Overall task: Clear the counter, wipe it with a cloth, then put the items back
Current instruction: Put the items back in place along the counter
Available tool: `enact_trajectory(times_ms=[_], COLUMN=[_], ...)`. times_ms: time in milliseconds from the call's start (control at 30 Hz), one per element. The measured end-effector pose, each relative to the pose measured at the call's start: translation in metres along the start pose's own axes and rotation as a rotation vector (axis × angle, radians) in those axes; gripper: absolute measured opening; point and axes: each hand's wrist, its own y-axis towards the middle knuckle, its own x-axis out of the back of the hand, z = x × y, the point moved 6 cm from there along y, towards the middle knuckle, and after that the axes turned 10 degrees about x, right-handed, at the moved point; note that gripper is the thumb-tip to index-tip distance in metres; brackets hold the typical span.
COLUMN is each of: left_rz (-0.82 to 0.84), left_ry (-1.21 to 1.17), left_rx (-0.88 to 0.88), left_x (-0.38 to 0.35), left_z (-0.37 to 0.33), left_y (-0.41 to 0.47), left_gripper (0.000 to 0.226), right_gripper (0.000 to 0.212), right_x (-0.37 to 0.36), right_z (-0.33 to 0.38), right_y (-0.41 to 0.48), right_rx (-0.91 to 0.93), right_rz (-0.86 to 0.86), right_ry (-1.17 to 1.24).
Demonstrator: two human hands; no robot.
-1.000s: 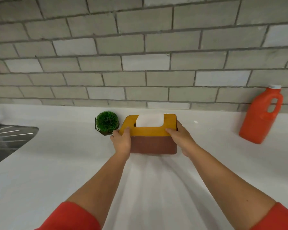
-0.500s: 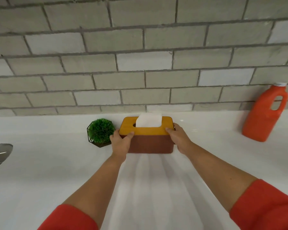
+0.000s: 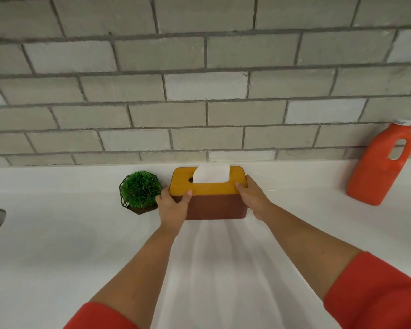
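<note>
The left hand [image 3: 172, 207] and right hand [image 3: 254, 200] are gripping the two ends of the brown rectangular tissue box with a yellow lid [image 3: 211, 206], thumbs pressing on the lid. The box is sitting at the back of the white worktop [image 3: 57, 245], just beside a small green potted plant [image 3: 140, 192]. An orange plastic jug [image 3: 380, 167] is standing well apart.

No writing, label, brand, number or sign can be read. The orange jug [image 3: 377, 167] at the back right of the counter [image 3: 57, 257] shows a plain face. So do the tissue box [image 3: 214, 206] and the potted plant [image 3: 140, 188] along the back edge.
</note>
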Motion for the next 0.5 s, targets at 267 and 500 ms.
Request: enact_trajectory(times_ms=[267, 500], left_rz=[0.001, -0.085], left_ry=[0.081, 0.107], left_rx=[0.007, -0.037], left_x=[-0.007, -0.009], left_z=[-0.007, -0.007], left_y=[-0.001, -0.007], left_gripper=[0.069, 0.062], right_gripper=[0.061, 0.057], right_x=[0.003, 0.022], right_z=[0.004, -0.007], right_y=[-0.002, -0.017], right_rx=[0.038, 0.009], right_rz=[0.01, -0.032], right_ry=[-0.127, -0.109])
